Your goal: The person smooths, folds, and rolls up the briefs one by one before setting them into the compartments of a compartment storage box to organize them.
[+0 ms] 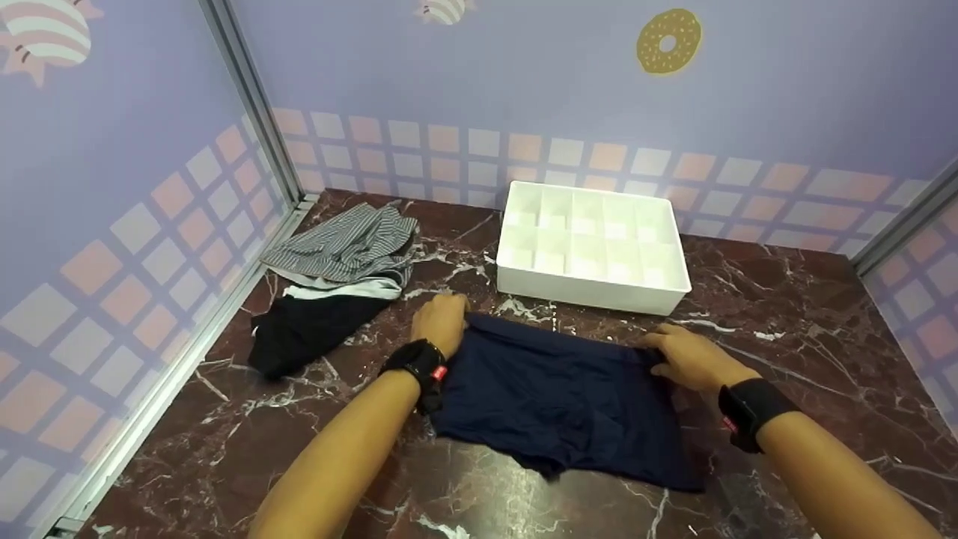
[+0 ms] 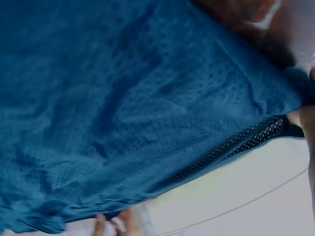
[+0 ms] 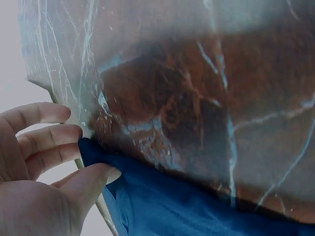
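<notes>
Navy boxer briefs are spread between both hands, waistband toward the back and legs toward the person. My left hand grips the left end of the waistband; in the left wrist view its thumb and fingers show at the right edge, beside a slightly parted waist opening with mesh-like fabric inside. At the opposite end, my right hand pinches the waistband corner. The right wrist view shows that thumb on the cloth, with the fingers bent behind the corner.
Behind the briefs stands a white divided box with several compartments. To the left lie a grey striped garment and a black garment with a white band. Patterned walls enclose the dark red marble-look tabletop.
</notes>
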A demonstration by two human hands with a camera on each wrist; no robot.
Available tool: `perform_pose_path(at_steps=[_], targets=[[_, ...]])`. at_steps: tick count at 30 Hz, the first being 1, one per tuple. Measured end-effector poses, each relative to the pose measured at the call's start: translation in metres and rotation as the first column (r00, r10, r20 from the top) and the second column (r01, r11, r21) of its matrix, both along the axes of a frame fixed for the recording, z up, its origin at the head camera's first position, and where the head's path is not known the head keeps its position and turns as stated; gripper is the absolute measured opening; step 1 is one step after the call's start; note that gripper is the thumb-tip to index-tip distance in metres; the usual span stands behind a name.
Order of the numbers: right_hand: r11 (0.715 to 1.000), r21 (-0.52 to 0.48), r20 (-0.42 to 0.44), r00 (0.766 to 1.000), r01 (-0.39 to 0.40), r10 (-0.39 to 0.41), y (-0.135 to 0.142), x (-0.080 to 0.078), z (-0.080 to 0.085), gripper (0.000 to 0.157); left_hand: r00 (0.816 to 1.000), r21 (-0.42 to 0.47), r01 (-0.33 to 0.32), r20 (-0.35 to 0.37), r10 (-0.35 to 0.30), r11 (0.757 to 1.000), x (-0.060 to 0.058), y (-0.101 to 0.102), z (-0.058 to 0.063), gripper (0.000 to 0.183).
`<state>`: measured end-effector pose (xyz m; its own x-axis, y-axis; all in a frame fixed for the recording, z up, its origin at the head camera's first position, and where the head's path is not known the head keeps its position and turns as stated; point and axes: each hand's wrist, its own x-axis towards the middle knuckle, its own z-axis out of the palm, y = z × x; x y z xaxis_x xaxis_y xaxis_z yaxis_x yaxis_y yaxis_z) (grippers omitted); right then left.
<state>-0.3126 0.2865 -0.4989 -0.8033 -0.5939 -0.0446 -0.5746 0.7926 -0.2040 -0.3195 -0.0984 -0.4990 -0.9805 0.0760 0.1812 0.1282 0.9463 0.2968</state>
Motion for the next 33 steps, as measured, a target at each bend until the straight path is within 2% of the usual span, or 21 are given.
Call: perform_pose_path(at_steps=[3,6,9,12,15,18,21,23,25,29,33], targets=[[0.999,0.039,-0.025,0.999,-0.027,0.028,-0.011,-0.005,-0.001,0.041,0.999,0.082,-0.03,0.031,0.027,0.996,0.001,-0.013,0.001,0.042],[0.996,0.058,-0.053,0.996,-0.072,0.075,-0.026,-0.011,-0.001,0.04,0.994,0.115,-0.072,0.088,0.062,0.991,0.011,-0.024,0.003,0.058],[0.991,0.034,-0.089,0.988,-0.126,0.129,-0.046,-0.02,0.001,0.037,0.986,0.097,-0.105,0.14,0.09,0.99,0.029,-0.035,0.01,0.052],[0.978,-0.024,-0.12,0.972,-0.206,0.202,-0.076,-0.032,0.004,0.03,0.978,0.042,-0.087,0.195,0.077,0.995,0.049,-0.041,0.017,0.04],[0.964,-0.04,-0.147,0.956,-0.263,0.255,-0.114,-0.042,0.007,0.027,0.969,-0.021,-0.044,0.242,0.048,0.999,0.07,-0.04,0.02,0.041],[0.957,-0.056,-0.134,0.952,-0.286,0.276,-0.156,-0.049,0.009,0.026,0.961,-0.072,-0.001,0.276,0.021,0.997,0.089,-0.033,0.017,0.042],[0.946,-0.086,-0.105,0.947,-0.312,0.302,-0.194,-0.055,0.008,0.026,0.955,-0.096,0.024,0.296,0.006,0.995,0.104,-0.026,0.011,0.043],[0.927,-0.1,-0.086,0.932,-0.36,0.353,-0.216,-0.058,0.008,0.03,0.955,-0.098,0.039,0.295,-0.008,0.994,0.111,-0.021,0.007,0.042],[0.901,-0.08,-0.07,0.904,-0.426,0.422,-0.233,-0.06,0.008,0.035,0.956,-0.086,0.054,0.291,-0.027,0.995,0.116,-0.019,0.004,0.038],[0.857,-0.019,-0.006,0.857,-0.515,0.515,-0.254,-0.062,0.009,0.035,0.955,-0.03,0.099,0.283,-0.086,0.995,0.121,-0.022,0.004,0.032],[0.853,-0.002,-0.019,0.852,-0.523,0.522,-0.266,-0.068,0.015,0.02,0.958,0.102,0.066,0.272,-0.091,0.993,0.125,-0.037,0.012,0.027]])
